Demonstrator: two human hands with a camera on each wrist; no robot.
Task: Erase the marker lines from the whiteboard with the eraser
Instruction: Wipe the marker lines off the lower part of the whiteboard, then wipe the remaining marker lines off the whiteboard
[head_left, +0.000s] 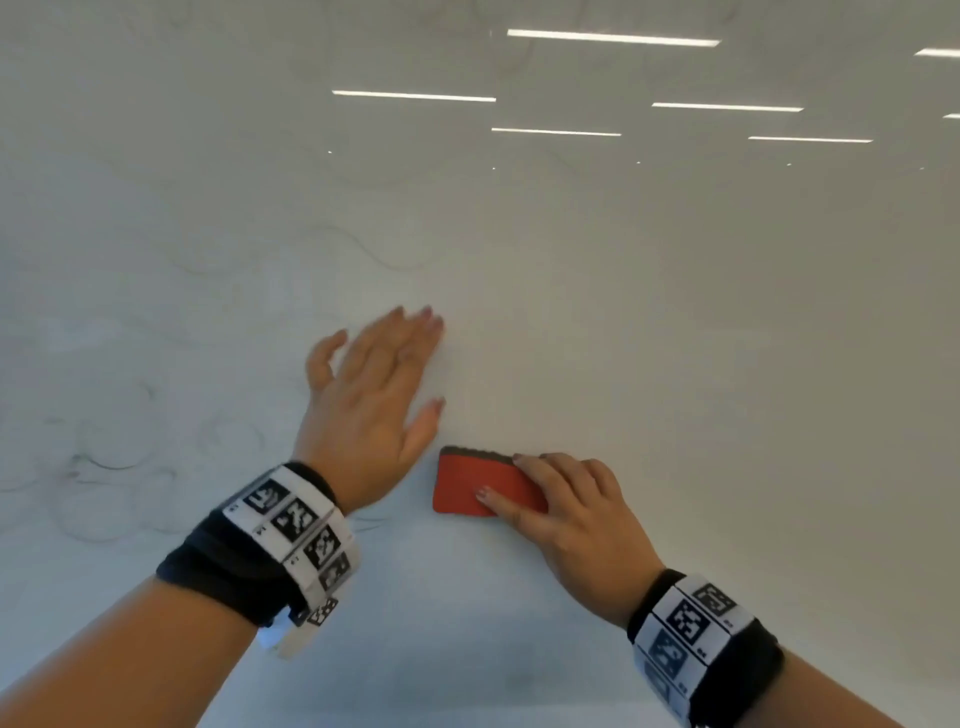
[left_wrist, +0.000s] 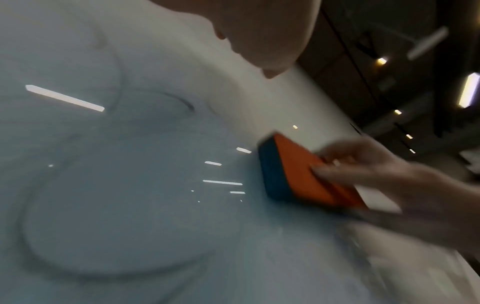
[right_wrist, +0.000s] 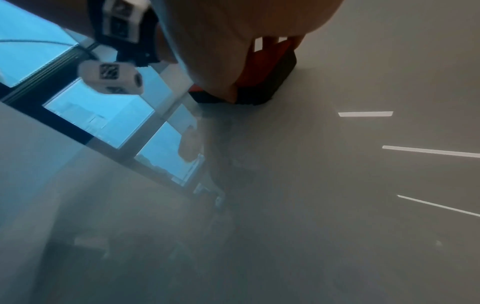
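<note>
A glossy whiteboard (head_left: 675, 338) fills the head view. Faint dark marker curls (head_left: 109, 457) remain at its left, and one thin wavy line (head_left: 363, 249) runs above my left hand. A red eraser (head_left: 470, 486) with a dark felt underside lies flat on the board. My right hand (head_left: 561, 506) grips its right end, thumb on the near edge and fingers over the far edge. My left hand (head_left: 374, 395) lies flat and open on the board just left of the eraser. In the left wrist view the eraser (left_wrist: 298, 174) and right hand (left_wrist: 389, 181) look blurred.
Ceiling light strips reflect on the board (head_left: 613, 37) at the upper right. In the right wrist view a window frame (right_wrist: 78, 115) shows past the board's edge, and the eraser (right_wrist: 262, 67) sits under my palm. Both wrists wear marker-patterned bands (head_left: 291, 535).
</note>
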